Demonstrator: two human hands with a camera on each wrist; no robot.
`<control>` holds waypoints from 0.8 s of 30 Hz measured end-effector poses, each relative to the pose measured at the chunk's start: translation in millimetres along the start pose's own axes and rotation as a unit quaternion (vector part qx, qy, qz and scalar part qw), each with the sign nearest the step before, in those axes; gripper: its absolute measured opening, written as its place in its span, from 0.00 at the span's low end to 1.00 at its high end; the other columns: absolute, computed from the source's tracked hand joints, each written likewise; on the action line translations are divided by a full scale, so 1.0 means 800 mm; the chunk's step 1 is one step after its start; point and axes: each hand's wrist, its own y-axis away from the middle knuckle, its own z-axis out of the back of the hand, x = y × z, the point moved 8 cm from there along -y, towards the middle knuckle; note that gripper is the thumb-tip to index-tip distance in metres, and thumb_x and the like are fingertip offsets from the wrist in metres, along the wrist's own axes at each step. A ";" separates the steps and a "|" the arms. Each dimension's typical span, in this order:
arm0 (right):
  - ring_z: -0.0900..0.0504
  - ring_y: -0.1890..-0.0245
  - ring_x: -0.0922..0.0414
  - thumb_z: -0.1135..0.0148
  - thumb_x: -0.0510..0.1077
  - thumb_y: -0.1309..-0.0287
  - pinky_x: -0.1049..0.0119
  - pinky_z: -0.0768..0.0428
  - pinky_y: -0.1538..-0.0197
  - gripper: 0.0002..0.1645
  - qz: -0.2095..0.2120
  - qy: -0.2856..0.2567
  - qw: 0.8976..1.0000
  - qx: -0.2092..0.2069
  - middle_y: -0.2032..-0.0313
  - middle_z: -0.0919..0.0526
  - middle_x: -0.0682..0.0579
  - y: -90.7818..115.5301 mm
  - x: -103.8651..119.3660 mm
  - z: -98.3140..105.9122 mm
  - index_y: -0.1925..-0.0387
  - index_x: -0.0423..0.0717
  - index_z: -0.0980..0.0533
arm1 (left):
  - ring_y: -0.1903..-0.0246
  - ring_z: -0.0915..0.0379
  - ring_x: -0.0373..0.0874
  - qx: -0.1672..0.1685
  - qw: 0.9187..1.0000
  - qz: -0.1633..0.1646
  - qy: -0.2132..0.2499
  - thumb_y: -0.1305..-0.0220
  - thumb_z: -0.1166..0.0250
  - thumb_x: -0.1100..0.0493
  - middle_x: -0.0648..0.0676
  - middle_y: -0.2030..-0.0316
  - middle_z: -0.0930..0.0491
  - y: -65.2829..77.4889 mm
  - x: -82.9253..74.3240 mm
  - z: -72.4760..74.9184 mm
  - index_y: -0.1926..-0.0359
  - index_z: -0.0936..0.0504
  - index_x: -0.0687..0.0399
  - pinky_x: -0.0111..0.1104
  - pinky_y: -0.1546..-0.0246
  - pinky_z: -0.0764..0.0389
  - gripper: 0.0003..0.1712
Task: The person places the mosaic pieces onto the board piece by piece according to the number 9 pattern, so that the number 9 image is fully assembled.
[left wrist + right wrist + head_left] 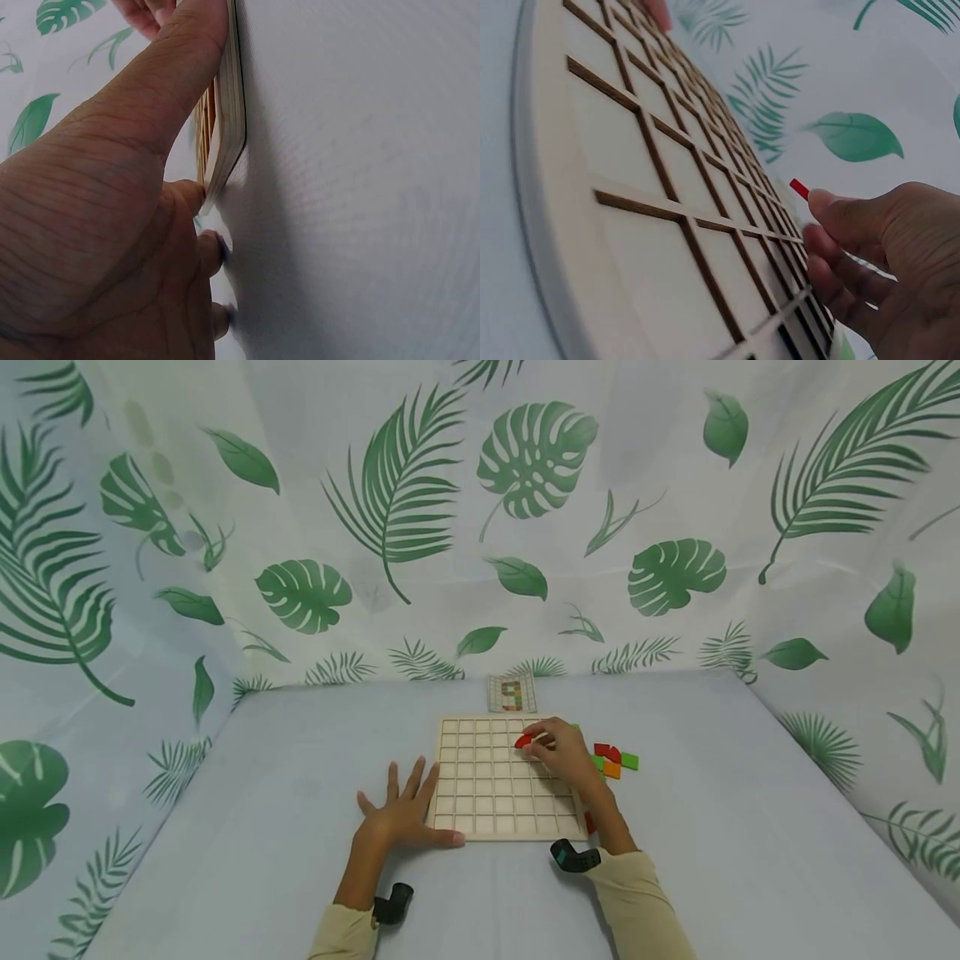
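Observation:
My right hand [564, 756] pinches a small red tile [522, 742] with a curved edge over the upper part of the wooden grid board [474, 783]. In the right wrist view, the red tile [799, 188] sticks out from the fingertips, close above the board's far cells. My left hand [401, 820] lies with spread fingers at the board's lower left corner. Its thumb rests on the near rim, and the index finger is at the left edge. Seen from the left wrist, the thumb [172, 67] lies along the board's side.
Behind the board lies a pattern card [512, 693] with a coloured figure on a grid. To the right are loose red tiles [613, 753], a green tile [630, 762] and an orange tile [612, 770]. Another red piece [589, 823] shows beside the right forearm. Leaf-printed cloth [465, 610] surrounds the table.

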 end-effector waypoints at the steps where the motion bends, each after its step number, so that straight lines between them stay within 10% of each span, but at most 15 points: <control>1: 0.15 0.57 0.44 0.34 0.37 0.40 0.55 0.15 0.56 0.15 0.003 0.005 1.000 0.000 0.52 0.20 0.38 -0.002 0.001 -0.002 0.53 0.35 0.20 | 0.25 0.78 0.66 0.000 1.000 0.001 -0.001 0.56 0.33 0.22 0.54 0.21 0.66 -0.001 0.000 0.000 0.22 0.58 0.44 0.79 0.42 0.65 0.69; 24: 0.19 0.60 0.44 0.31 0.36 0.44 0.51 0.19 0.57 0.11 0.021 -0.025 0.999 -0.016 0.61 0.17 0.39 -0.037 0.022 -0.051 0.59 0.35 0.17 | 0.24 0.78 0.65 0.008 1.000 0.003 0.000 0.56 0.32 0.23 0.54 0.21 0.65 -0.001 0.002 0.001 0.22 0.58 0.44 0.79 0.42 0.65 0.70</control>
